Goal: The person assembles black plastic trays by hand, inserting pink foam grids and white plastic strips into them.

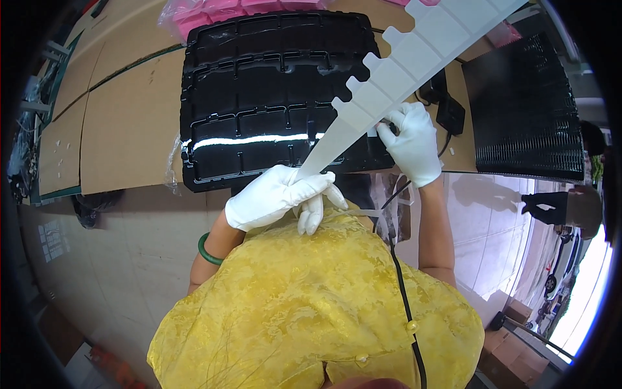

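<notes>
A long pale strip (379,97), marked off into rectangles with tabs along one edge, slants from my lap side up to the far right. My left hand (278,194), in a white glove, is closed on its narrow near end. My right hand (414,141), also gloved in white, has its thumb and fingers pinched together beside the strip's right edge; what lies between the fingertips is too small to make out. Beneath the strip, a glossy black plastic tray (259,84) with rows of moulded compartments rests on the table and is partly covered by it.
Brown cardboard (129,123) covers the table. Pink trays (214,11) in clear film lie at the back. A ribbed black sheet (525,107) is at the right, near a black adapter (450,115). A black cable (403,285) runs down my yellow clothing. Another person (570,207) stands far right.
</notes>
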A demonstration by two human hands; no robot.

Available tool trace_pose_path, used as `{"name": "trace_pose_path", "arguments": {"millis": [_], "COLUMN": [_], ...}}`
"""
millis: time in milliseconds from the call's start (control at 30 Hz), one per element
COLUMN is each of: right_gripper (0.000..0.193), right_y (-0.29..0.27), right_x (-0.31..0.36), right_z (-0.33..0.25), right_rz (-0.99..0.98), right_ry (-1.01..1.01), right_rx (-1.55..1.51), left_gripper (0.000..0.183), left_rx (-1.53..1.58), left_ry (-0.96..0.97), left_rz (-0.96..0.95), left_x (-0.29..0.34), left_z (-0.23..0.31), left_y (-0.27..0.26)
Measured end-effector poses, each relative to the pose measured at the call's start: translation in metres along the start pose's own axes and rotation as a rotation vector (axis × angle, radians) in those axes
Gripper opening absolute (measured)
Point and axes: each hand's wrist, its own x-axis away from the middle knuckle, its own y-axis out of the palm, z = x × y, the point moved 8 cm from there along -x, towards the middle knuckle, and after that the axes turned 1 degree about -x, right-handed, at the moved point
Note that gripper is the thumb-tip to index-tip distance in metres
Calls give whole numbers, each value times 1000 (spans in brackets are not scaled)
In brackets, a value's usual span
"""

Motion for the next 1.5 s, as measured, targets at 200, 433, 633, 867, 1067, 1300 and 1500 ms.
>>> {"name": "trace_pose_path", "arguments": {"millis": [200, 433, 633, 867, 1067, 1300, 1500], "right_gripper": [3, 7, 8, 8, 7, 6, 7], "right_y": [5, 9, 10, 7, 8, 9, 2], "right_x": [0, -3, 14, 9, 8, 10, 11], "right_z": [-4, -18, -16, -6, -8, -19, -14], "right_rz": [-59, -24, -129, -64, -13, -100, -84], "right_ry": [-94, -165, -198, -17, -118, -182, -116], "right_rx": [-40, 107, 167, -24, 60, 155, 22], "left_gripper": [54, 54, 54, 55, 55, 56, 55], "left_rx": [0, -21, -5, 3, 5, -19, 11], "left_ry": [-4, -15, 19, -9, 25, 6, 11], "left_rz": [6, -21, -15, -26, -31, -42, -39], "left_x": [0, -2, 0, -1, -1, -1, 0], "left_z": [-4, -2, -4, -5, -3, -3, -3], "left_y": [-2, -2, -2, 1, 1, 1, 0]}}
